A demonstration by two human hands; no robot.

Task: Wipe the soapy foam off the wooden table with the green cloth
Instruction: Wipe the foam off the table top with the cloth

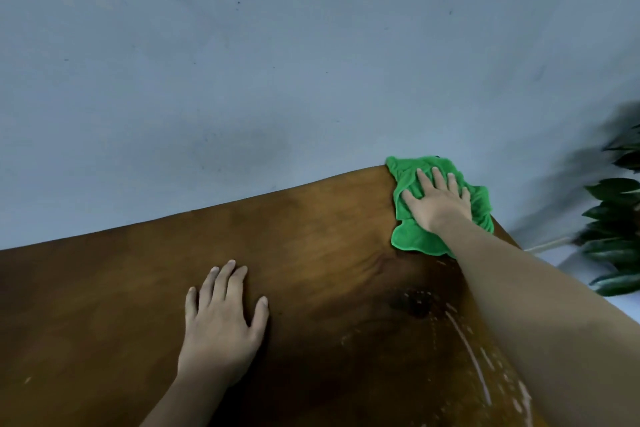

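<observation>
The green cloth (412, 236) lies crumpled on the far right corner of the wooden table (121, 288). My right hand (438, 199) presses flat on top of it, fingers spread, arm stretched out. Streaks and specks of white soapy foam (471, 354) run along the table's right side, beside and under my right forearm. A dark wet patch (412, 305) shows near the foam. My left hand (221, 319) rests palm down on the bare wood at the middle, fingers apart, holding nothing.
A pale blue-grey wall (242, 62) rises right behind the table's far edge. A dark green leafy plant (616, 225) stands off the table's right side. The table's right edge drops off just past the cloth.
</observation>
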